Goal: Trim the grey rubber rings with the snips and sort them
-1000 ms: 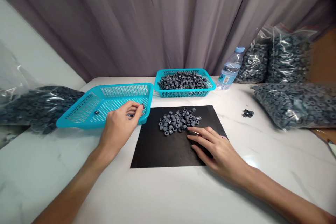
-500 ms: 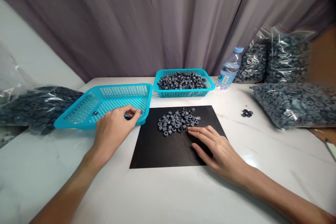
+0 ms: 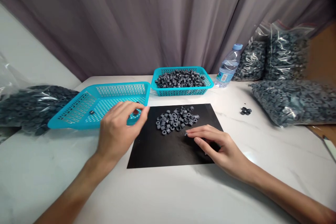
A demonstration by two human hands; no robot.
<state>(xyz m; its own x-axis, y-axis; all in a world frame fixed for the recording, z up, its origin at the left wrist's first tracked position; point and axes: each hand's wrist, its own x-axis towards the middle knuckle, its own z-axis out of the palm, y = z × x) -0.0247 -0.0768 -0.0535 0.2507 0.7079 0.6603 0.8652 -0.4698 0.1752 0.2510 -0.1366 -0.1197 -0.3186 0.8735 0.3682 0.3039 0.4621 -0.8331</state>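
My left hand [image 3: 118,126] is over the near right corner of the large blue basket [image 3: 65,122]. Its thumb and forefinger curve close to each other, and nothing shows between them. A few small dark grey plastic rings lie in that basket, one ring [image 3: 91,112] to the left. My right hand [image 3: 215,143] rests low over the black mat [image 3: 157,154], thumb apart from the fingers. Its fingertips touch a single grey ring [image 3: 186,133] at the edge of the ring pile [image 3: 175,119]. Under the palm something pale shows, too hidden to name.
A smaller blue basket [image 3: 181,92] full of rings stands behind the mat, beside a water bottle [image 3: 228,68]. Bags of rings lie at the left [image 3: 39,105] and right [image 3: 296,105]. Several loose black pieces [image 3: 246,111] sit on the white table [image 3: 162,196].
My left hand has come up and right, out from inside the large basket. My right fingertips have drawn slightly towards me with a ring, away from the pile. The view has shifted slightly.
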